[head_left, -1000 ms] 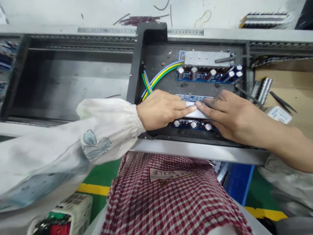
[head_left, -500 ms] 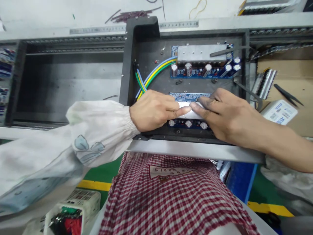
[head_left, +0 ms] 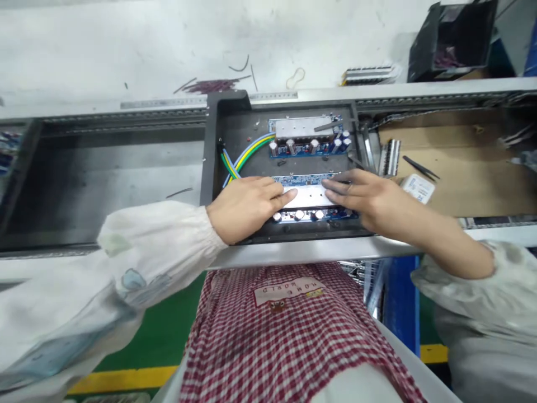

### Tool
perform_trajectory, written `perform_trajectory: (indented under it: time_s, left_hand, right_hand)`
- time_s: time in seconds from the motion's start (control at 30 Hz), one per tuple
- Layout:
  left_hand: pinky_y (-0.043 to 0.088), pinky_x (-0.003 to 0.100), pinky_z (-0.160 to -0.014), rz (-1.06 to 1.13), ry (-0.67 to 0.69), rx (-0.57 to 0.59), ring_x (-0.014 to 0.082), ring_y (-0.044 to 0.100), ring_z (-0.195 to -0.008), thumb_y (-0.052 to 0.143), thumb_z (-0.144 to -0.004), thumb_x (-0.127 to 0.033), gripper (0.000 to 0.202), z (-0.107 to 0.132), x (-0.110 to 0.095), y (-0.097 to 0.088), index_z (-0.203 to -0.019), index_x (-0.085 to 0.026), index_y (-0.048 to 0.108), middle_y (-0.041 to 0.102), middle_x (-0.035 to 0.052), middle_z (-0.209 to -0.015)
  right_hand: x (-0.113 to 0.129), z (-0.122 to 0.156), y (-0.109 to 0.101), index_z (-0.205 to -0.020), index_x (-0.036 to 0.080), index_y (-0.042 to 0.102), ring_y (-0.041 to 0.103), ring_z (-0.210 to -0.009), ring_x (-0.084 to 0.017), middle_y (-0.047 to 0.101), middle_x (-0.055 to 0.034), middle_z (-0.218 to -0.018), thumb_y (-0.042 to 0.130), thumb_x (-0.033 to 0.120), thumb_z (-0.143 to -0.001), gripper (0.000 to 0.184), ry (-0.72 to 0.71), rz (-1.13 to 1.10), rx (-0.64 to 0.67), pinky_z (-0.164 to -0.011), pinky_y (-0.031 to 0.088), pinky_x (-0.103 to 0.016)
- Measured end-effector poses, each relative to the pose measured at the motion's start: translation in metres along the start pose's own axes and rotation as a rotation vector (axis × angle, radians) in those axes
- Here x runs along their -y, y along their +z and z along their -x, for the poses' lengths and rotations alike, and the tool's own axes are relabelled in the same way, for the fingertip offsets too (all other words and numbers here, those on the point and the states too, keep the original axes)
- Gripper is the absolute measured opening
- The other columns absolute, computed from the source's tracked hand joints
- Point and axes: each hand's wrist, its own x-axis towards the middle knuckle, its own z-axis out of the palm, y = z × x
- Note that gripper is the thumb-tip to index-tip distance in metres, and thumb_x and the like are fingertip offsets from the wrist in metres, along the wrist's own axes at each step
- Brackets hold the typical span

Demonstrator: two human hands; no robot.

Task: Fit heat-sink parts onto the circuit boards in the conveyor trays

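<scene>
Over on the left, blue boards point(head_left: 5, 151) peek in at the edge, then comes a long dark bed point(head_left: 104, 184) with a short wire point(head_left: 179, 192) toward its right end. Next up, a black frame point(head_left: 206, 151), a ruler point(head_left: 163, 104) along the far rim with figures too small to read, and blue, yellow and green wires point(head_left: 251, 147) curving over to the far circuit board point(head_left: 300, 146). Here's the left hand point(head_left: 245, 208), thumb on the metal plate point(head_left: 308, 197) of the near circuit board point(head_left: 296, 181), which lies in the near half of the frame! Half a second ago that thumb met the fingertips of the right hand point(head_left: 371, 198) mid-plate; now they've parted, and bare metal shows between them. On the near side, the red-checked apron point(head_left: 277, 341) carries a patch point(head_left: 289, 291) reading HOME WORLD, upside down to us. And the right hand, its fingertips at the plate's right part! Is either grip clamped on the board? Can't tell from here. Further right, a white box point(head_left: 418, 188), its blue print too small to read, sits near black tweezers point(head_left: 419, 167) on the cardboard point(head_left: 470, 184), and at the far right a black bin point(head_left: 453, 42), barely a corner of it showing before, now stands in plain view.
</scene>
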Motion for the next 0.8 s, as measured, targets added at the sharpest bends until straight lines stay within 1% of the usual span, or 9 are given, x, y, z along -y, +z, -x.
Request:
perform_trajectory:
  time_s: [0.13,0.27,0.37,0.4,0.47,0.53,0.6,0.67,0.8]
  left_hand:
    - [0.05,0.032,-0.076,-0.011,-0.178,-0.208,0.0216,0.058,-0.092,0.036,-0.092,-0.013,0.033,-0.007,-0.042,-0.012,-0.111,-0.01,0.063,0.063,0.0122,-0.1]
    - [0.053,0.027,-0.068,-0.018,-0.351,-0.364,0.0189,0.06,-0.09,0.044,-0.088,-0.01,0.028,-0.02,-0.079,0.005,-0.109,-0.01,0.063,0.068,0.0091,-0.099]
    - [0.048,0.026,-0.054,-0.102,-0.415,-0.452,0.0165,0.063,-0.086,0.049,-0.087,-0.012,0.021,-0.025,-0.088,0.016,-0.101,-0.015,0.065,0.07,0.0062,-0.098]
    - [0.045,0.025,-0.051,-0.124,-0.416,-0.469,0.0157,0.063,-0.083,0.05,-0.087,-0.013,0.019,-0.026,-0.088,0.017,-0.099,-0.015,0.065,0.07,0.0061,-0.096]
    - [0.041,0.026,-0.047,-0.155,-0.412,-0.473,0.0149,0.062,-0.076,0.054,-0.086,-0.014,0.019,-0.028,-0.087,0.016,-0.103,-0.013,0.063,0.07,0.0064,-0.09]
    - [0.038,0.027,-0.045,-0.167,-0.413,-0.46,0.0146,0.061,-0.071,0.057,-0.085,-0.013,0.022,-0.031,-0.086,0.013,-0.106,-0.012,0.062,0.069,0.0056,-0.084]
    - [0.036,0.027,-0.044,-0.17,-0.421,-0.452,0.0144,0.06,-0.068,0.059,-0.083,-0.012,0.02,-0.034,-0.085,0.01,-0.103,-0.013,0.063,0.068,0.0041,-0.08]
    - [0.036,0.027,-0.045,-0.167,-0.423,-0.446,0.0143,0.06,-0.066,0.06,-0.082,-0.011,0.015,-0.036,-0.085,0.008,-0.097,-0.013,0.064,0.066,0.0034,-0.076]
    - [0.039,0.027,-0.047,-0.192,-0.417,-0.441,0.0142,0.06,-0.067,0.058,-0.084,-0.01,0.009,-0.041,-0.085,0.008,-0.09,-0.013,0.063,0.064,0.0036,-0.073]
  right_hand:
    - [0.007,0.001,0.013,-0.121,0.0,0.058,0.054,-0.11,-0.029,0.062,-0.0165,-0.123,0.04,0.0,-0.079,0.046,0.046,0.049,0.022,-0.091,0.05,-0.048]
    - [0.008,-0.002,0.014,-0.12,0.0,0.059,0.055,-0.109,-0.028,0.062,-0.0163,-0.123,0.04,-0.002,-0.078,0.046,0.064,-0.026,-0.02,-0.091,0.05,-0.047]
    - [-0.002,0.007,0.005,-0.117,0.009,0.063,0.056,-0.112,-0.024,0.063,-0.0118,-0.122,0.042,0.0,-0.08,0.044,0.119,-0.198,-0.102,-0.093,0.05,-0.044]
    - [-0.008,0.012,0.002,-0.117,0.012,0.064,0.057,-0.112,-0.023,0.064,-0.0105,-0.121,0.044,0.003,-0.082,0.041,0.22,-0.273,-0.177,-0.092,0.051,-0.042]
    - [-0.023,0.023,0.001,-0.115,0.017,0.065,0.062,-0.103,-0.021,0.069,-0.0098,-0.111,0.05,0.018,-0.088,0.031,0.548,-0.487,-0.378,-0.087,0.054,-0.039]
    - [-0.035,0.03,0.01,-0.112,0.017,0.066,0.067,-0.086,-0.02,0.072,-0.0098,-0.095,0.051,0.04,-0.09,0.034,0.868,-0.785,-0.466,-0.077,0.056,-0.038]
    - [-0.04,0.03,0.026,-0.108,0.017,0.065,0.067,-0.074,-0.021,0.072,-0.0091,-0.084,0.04,0.056,-0.091,0.049,1.0,-1.117,-0.354,-0.07,0.057,-0.04]
    - [-0.036,0.023,0.041,-0.108,0.019,0.065,0.067,-0.076,-0.024,0.072,-0.0091,-0.084,0.027,0.064,-0.09,0.061,1.035,-1.382,-0.203,-0.072,0.056,-0.044]
    - [-0.02,0.01,0.054,-0.11,0.021,0.064,0.067,-0.086,-0.026,0.073,-0.0074,-0.087,0.015,0.07,-0.087,0.073,1.137,-1.749,-0.126,-0.082,0.053,-0.049]
